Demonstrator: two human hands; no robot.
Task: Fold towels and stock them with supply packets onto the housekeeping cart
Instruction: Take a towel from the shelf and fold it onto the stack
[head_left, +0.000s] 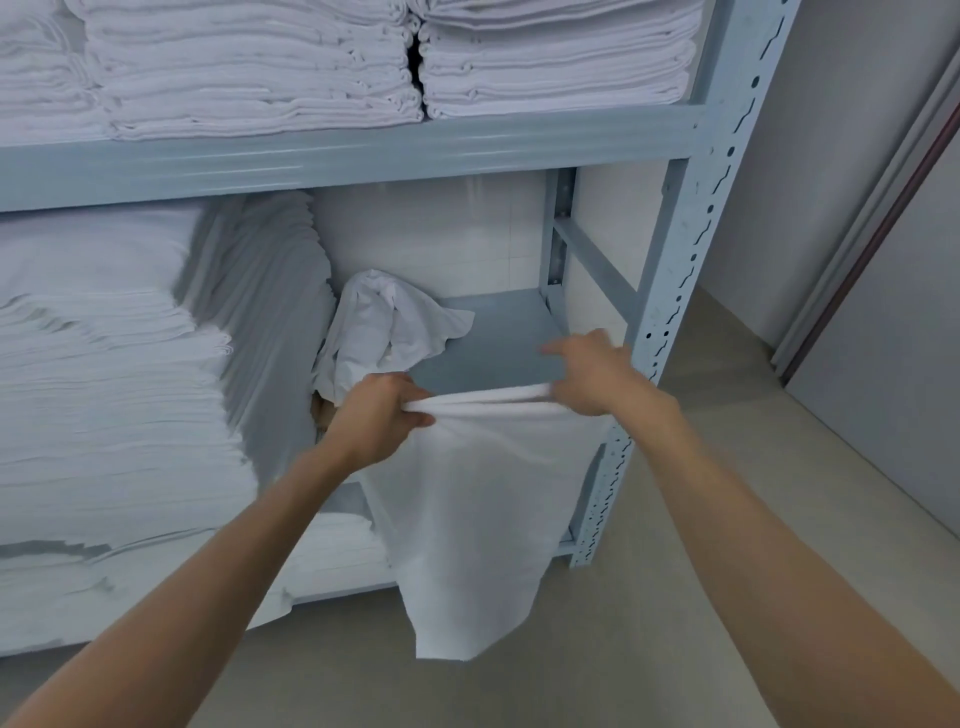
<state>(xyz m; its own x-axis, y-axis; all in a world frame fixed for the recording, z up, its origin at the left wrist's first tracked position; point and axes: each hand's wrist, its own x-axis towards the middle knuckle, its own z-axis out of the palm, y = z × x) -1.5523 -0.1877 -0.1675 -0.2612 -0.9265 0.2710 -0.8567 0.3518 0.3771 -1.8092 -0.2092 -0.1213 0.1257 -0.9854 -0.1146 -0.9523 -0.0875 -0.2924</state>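
A white towel (478, 519) hangs down in front of the grey metal shelving, its top edge stretched between both my hands. My left hand (376, 415) grips the left end of that edge with curled fingers. My right hand (592, 371) pinches the right end, with its index finger pointing left. Behind them a crumpled white cloth (384, 327) lies on the grey shelf board (498, 338). No cart or supply packets are in view.
Tall stacks of folded white linen (104, 405) fill the left of this shelf, and more stacks (291, 67) sit on the shelf above. The shelving's perforated upright (691, 270) stands right of my hands. Beige floor (727, 519) and a door frame (857, 270) lie to the right.
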